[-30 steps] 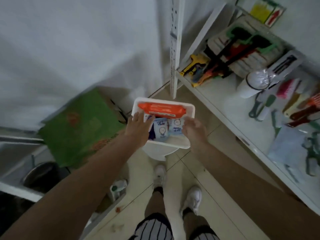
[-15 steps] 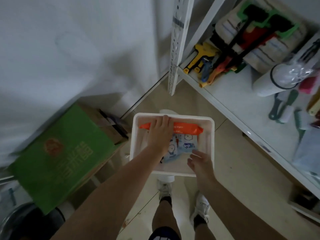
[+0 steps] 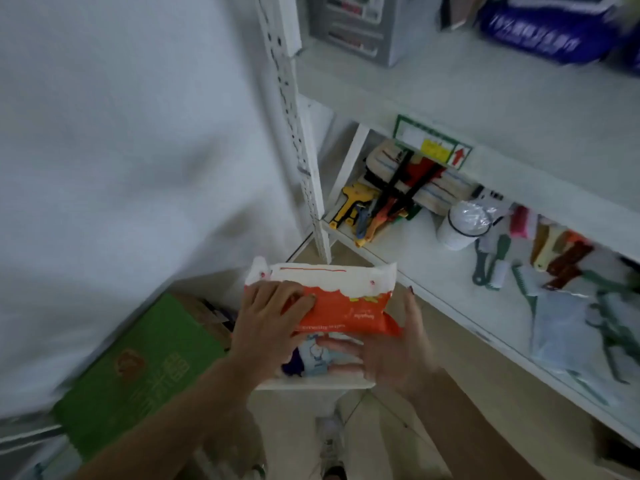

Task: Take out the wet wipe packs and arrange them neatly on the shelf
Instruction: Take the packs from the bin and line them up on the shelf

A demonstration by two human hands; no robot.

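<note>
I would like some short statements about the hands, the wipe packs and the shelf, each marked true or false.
1. The left hand grips the orange wipe pack. True.
2. The right hand is empty and far from the pack. False: it is at the pack's right end.
3. A light blue pack remains in the white tray. True.
4. The green box stands on the shelf. False: it is low at the left.
</note>
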